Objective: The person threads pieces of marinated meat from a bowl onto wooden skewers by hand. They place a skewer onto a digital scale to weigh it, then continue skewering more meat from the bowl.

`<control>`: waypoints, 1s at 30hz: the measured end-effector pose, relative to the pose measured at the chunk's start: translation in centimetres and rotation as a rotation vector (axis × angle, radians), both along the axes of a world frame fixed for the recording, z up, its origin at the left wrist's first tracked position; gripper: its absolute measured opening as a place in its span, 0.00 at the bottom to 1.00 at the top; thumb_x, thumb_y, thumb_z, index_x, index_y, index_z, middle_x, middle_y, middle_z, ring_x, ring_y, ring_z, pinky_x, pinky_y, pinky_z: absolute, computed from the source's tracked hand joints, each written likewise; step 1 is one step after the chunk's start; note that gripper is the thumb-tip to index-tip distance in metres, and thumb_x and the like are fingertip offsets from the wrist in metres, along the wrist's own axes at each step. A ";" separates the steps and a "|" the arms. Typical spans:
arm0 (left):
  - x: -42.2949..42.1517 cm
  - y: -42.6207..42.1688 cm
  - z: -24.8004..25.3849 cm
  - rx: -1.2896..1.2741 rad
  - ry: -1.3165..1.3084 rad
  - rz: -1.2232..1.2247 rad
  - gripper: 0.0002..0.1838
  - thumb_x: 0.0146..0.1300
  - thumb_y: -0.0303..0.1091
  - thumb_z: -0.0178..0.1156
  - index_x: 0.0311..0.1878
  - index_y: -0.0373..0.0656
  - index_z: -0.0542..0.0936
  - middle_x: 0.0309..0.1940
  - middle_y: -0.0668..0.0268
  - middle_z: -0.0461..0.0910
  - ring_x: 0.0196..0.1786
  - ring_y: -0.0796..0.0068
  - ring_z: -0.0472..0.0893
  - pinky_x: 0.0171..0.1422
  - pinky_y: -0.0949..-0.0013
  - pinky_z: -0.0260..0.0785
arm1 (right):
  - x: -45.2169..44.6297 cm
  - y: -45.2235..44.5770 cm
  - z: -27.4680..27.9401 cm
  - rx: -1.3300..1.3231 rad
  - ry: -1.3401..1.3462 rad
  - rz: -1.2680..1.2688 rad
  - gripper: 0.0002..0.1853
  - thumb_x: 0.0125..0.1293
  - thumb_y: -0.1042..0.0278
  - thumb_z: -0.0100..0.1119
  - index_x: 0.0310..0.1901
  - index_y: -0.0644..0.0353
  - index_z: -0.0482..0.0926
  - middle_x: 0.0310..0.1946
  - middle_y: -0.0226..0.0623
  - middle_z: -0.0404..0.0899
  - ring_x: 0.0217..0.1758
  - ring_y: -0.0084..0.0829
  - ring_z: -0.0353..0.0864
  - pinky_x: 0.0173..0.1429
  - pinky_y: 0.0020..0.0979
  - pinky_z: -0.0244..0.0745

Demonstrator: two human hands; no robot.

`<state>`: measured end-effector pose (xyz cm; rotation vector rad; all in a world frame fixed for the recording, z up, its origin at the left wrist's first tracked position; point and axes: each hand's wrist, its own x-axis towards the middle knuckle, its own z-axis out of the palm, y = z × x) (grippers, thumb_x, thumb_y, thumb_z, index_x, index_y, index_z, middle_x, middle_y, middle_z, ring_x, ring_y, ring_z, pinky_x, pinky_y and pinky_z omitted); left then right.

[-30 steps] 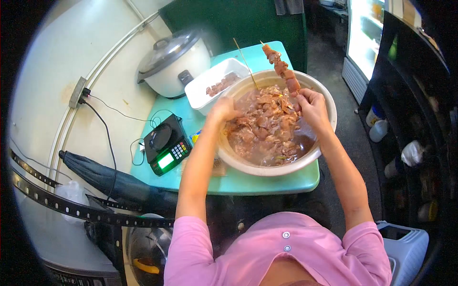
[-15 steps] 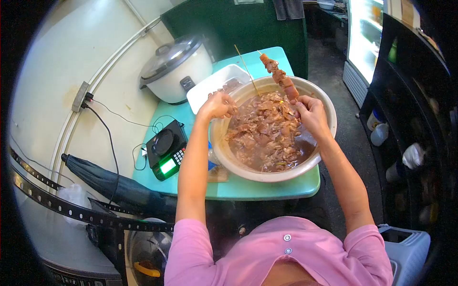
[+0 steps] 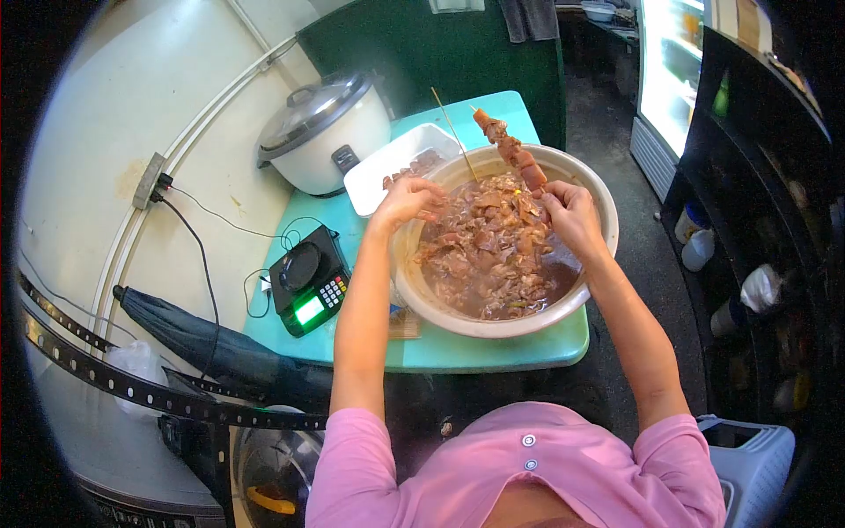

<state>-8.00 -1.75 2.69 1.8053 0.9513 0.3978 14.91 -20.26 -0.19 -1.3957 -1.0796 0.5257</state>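
Note:
My right hand (image 3: 572, 216) is closed on the lower end of a meat skewer (image 3: 508, 148), which tilts up and to the left with chunks of marinated meat along it. Under it is a wide, pale basin (image 3: 607, 251) of sliced raw meat (image 3: 488, 238) in brown liquid. My left hand (image 3: 412, 202) is over the basin's left rim, fingers loosely curved and apart, with nothing visible in them. A bare bamboo skewer (image 3: 451, 123) stands upright in the meat near the back. Behind my left hand is a white tray (image 3: 365, 185) with some meat pieces in it.
The basin stands on a turquoise table (image 3: 493, 356). A rice cooker (image 3: 330, 145) is at the back left, a black digital scale (image 3: 308, 282) at the left. A bundle of bamboo skewers (image 3: 405, 324) lies near the front. Dark shelves (image 3: 757, 176) stand at the right.
My left hand has shifted slightly down and right, and its fingers have loosened. The meat skewer in my right hand has dipped a little to the left.

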 end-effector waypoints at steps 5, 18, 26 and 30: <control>0.7 0.4 -1.3 0.023 -0.221 0.054 0.10 0.56 0.24 0.58 0.43 0.35 0.75 0.38 0.56 0.80 0.38 0.68 0.82 0.40 0.68 0.78 | 0.1 0.1 -0.2 -0.011 -0.008 0.018 0.09 0.62 0.73 0.52 0.35 0.67 0.81 0.16 0.31 0.74 0.19 0.19 0.70 0.26 0.26 0.65; 2.0 -0.3 -0.2 0.209 -0.071 0.076 0.18 0.51 0.23 0.62 0.47 0.36 0.75 0.34 0.59 0.81 0.33 0.74 0.81 0.31 0.74 0.74 | -0.2 -0.2 0.1 -0.023 0.000 0.000 0.09 0.61 0.74 0.51 0.35 0.69 0.80 0.16 0.32 0.74 0.20 0.20 0.71 0.27 0.27 0.65; 2.4 1.9 -1.2 0.522 0.485 -0.081 0.13 0.50 0.25 0.61 0.41 0.37 0.80 0.23 0.60 0.81 0.26 0.74 0.81 0.30 0.71 0.75 | 0.1 -0.1 0.0 -0.044 -0.039 0.013 0.09 0.61 0.74 0.52 0.35 0.69 0.80 0.18 0.34 0.77 0.22 0.21 0.73 0.29 0.27 0.67; 2.5 0.9 -3.3 0.463 0.856 0.056 0.09 0.48 0.24 0.61 0.34 0.34 0.79 0.21 0.55 0.80 0.22 0.67 0.82 0.25 0.65 0.75 | -0.1 -0.2 0.1 -0.009 -0.063 -0.011 0.09 0.61 0.73 0.52 0.36 0.69 0.80 0.18 0.35 0.77 0.22 0.21 0.73 0.29 0.27 0.67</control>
